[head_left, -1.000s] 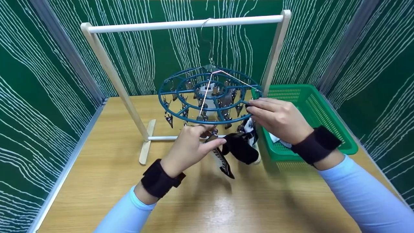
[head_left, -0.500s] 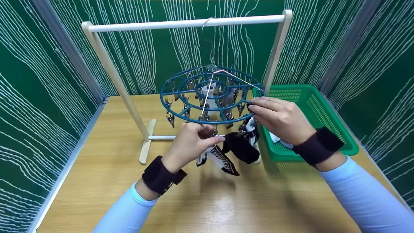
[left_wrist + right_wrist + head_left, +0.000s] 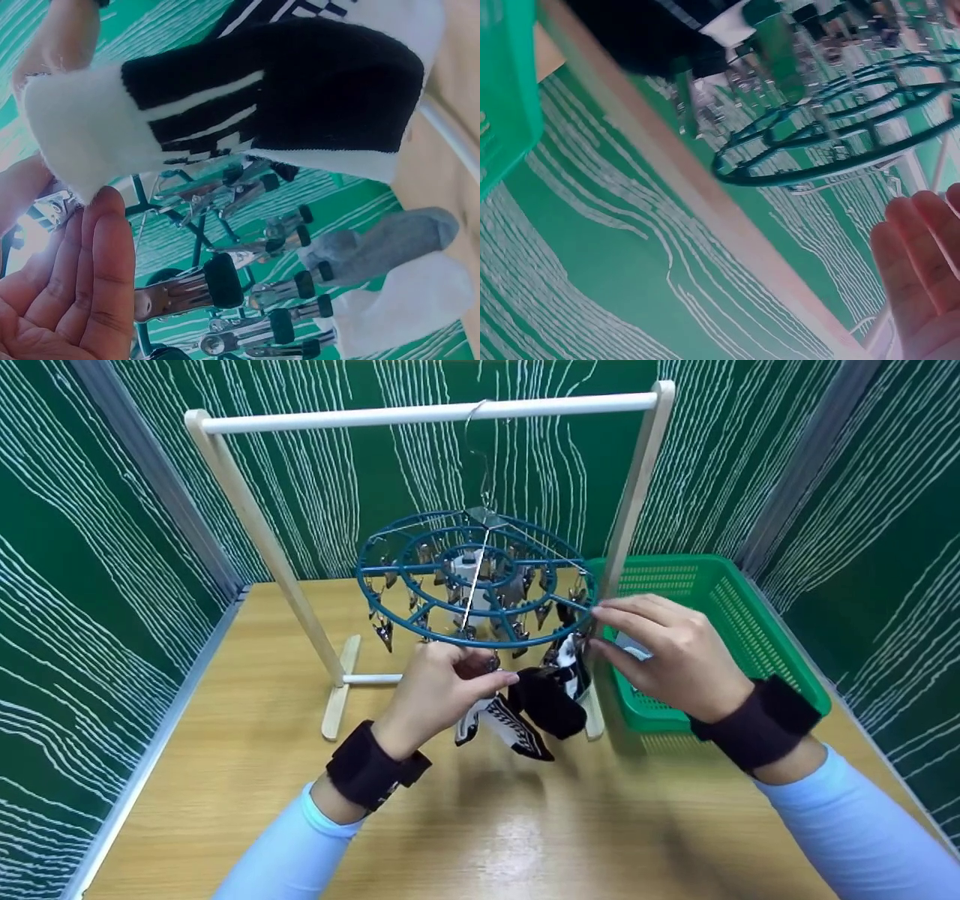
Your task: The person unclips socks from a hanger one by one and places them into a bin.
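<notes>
Dangling sock [image 3: 504,721] beside left fingers [image 3: 491,683]

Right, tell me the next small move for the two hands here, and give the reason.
Probably the left hand should pinch open the metal clip by its fingers to free the black-and-white patterned sock. The sock hangs from the round blue plastic clip hanger, the right hand is at the hanger's rim, and the green plastic basket sits alongside.

Glossy teal plastic on the round clip hanger [image 3: 476,585], shiny metal clips [image 3: 187,289] beneath; soft knitted sock [image 3: 247,105]; matt pale wood rack [image 3: 420,416]; green plastic mesh basket [image 3: 720,600]; smooth varnished wooden table [image 3: 480,825].
</notes>
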Demonstrator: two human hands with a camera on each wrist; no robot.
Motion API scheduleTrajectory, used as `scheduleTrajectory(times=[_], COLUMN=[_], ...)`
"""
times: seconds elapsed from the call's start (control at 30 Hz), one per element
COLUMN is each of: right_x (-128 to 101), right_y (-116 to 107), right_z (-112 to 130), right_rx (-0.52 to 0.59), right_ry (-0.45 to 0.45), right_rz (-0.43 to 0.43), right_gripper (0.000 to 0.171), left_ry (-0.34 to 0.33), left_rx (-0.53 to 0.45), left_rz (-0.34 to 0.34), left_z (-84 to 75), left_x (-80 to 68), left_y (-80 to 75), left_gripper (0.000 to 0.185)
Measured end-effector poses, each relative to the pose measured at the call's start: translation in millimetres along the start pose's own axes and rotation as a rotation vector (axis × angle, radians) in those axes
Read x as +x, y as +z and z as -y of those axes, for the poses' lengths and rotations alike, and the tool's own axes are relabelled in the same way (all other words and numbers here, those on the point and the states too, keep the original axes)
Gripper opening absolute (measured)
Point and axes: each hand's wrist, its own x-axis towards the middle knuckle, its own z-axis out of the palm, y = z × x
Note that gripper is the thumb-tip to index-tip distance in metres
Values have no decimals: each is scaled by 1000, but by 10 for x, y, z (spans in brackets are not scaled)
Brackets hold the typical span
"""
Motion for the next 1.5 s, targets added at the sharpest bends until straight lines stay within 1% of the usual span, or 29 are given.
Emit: scheduleTrajectory(times=[0.03, 0.07, 0.17, 0.2, 0.27, 0.37, 0.43, 0.57, 0.67, 0.73, 0.83, 0.93, 1.1, 1.3, 1.5], right_x=[-15, -30, -77, -90, -118, -168, -207, -277, -303, -313, -322, -332, -340, -336, -356], right_y=[-5, -7, 9, 19, 52, 130, 207, 366, 471, 541, 653, 766, 923, 1059, 1166], right_z=[15, 30, 73, 92, 130, 190, 228, 309, 354, 370, 381, 394, 420, 453, 474], right_rx=[30, 57, 137, 165, 214, 274, 307, 343, 386, 419, 459, 474, 494, 557, 563], right_ry=[8, 12, 5, 0, -18, -21, -10, 57, 119, 147, 166, 183, 253, 317, 345], right_rz=[-7, -13, -22, -21, -10, 35, 73, 181, 250, 273, 287, 320, 384, 389, 340], right_gripper=[30, 31, 44, 47, 37, 25, 26, 30, 30, 28, 27, 28, 28, 21, 6], left_ry=[-2, -2, -2, -2, 1, -3, -5, -3, 3, 7, 18, 18, 3, -10, -1], left_rx=[1, 2, 0, 1, -1, -4, -6, -6, -2, -3, -5, -16, -21, -20, -32], left_rz=[-4, -6, -16, -21, -28, -35, -37, -43, -48, -51, -54, -55, -55, -63, -76], left_z=[6, 11, 15, 15, 12, 16, 21, 32, 36, 30, 36, 46, 45, 37, 46], left_x=[-1, -1, -5, -6, -6, -2, -2, -4, -5, -6, -3, -5, -11, -3, 3], left_y=[-3, -6, -26, -35, -50, -67, -76, -90, -94, -96, -88, -78, -61, -37, -15], left_gripper=[18, 18, 18, 18, 18, 18, 18, 15, 14, 14, 14, 14, 15, 18, 19])
